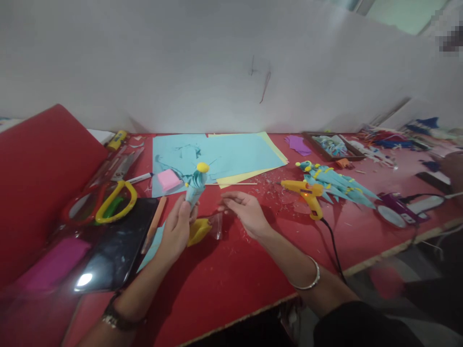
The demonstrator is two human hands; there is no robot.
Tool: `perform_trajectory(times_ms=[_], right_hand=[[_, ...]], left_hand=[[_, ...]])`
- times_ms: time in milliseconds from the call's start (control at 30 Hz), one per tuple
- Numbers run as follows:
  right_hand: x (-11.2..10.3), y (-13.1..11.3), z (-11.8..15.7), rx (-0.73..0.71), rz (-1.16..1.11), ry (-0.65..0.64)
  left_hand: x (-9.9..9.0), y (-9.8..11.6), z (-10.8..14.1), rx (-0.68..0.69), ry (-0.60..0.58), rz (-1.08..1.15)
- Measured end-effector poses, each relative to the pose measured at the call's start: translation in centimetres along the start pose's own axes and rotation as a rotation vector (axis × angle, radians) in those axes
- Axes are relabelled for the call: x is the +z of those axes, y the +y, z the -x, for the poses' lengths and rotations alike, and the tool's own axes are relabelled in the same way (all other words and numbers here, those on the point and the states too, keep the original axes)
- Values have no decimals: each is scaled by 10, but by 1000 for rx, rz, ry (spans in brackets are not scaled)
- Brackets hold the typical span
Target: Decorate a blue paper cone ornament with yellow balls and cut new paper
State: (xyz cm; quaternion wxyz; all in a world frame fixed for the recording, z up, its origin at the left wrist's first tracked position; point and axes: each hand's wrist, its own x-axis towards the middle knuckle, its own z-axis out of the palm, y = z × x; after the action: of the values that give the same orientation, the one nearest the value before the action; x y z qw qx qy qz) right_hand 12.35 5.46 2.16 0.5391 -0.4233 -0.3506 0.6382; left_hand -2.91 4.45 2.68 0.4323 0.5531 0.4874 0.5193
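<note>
My left hand (177, 224) is closed around a rolled light-blue paper figure (195, 189), which stands upright with a yellow ball on top and a small yellow dot at its side. To the right, my right hand (246, 209) hovers over the red table with thumb and fingers pinched together. Whatever is between those fingertips is too small to make out. Below and between the hands lie a yellow paper piece (198, 231) and a small clear plastic bag (216, 226).
A yellow glue gun (306, 193) with a lit orange light lies right, beside several finished blue paper figures (340, 183). Blue paper sheets (238, 156) lie at the back. Large scissors (115, 202) and a black tablet (112, 250) lie left. A tray (336, 147) stands back right.
</note>
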Motion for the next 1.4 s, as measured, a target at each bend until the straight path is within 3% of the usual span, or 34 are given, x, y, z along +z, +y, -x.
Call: perform_trajectory(times_ms=[267,567,833,1000,1300,1400], right_hand=[[-1,0,0,-64,70,18],[-3,1,-1,-122,61,34],[-3,2,-2,-174,54,86],[-2,1,-1,-150,16,11],[-3,-1,1,-168,17,5],[-3,-1,0,-165,23,5]], left_hand=[[-1,-5,4,67,-160,-128],[1,-6,6,98,-211,-300],[0,-7,6,75,-175,-264],[0,-3,5,103,-219,-351],[-2,-1,1,108,-308,-414],[-2,1,1,96,-391,-397]])
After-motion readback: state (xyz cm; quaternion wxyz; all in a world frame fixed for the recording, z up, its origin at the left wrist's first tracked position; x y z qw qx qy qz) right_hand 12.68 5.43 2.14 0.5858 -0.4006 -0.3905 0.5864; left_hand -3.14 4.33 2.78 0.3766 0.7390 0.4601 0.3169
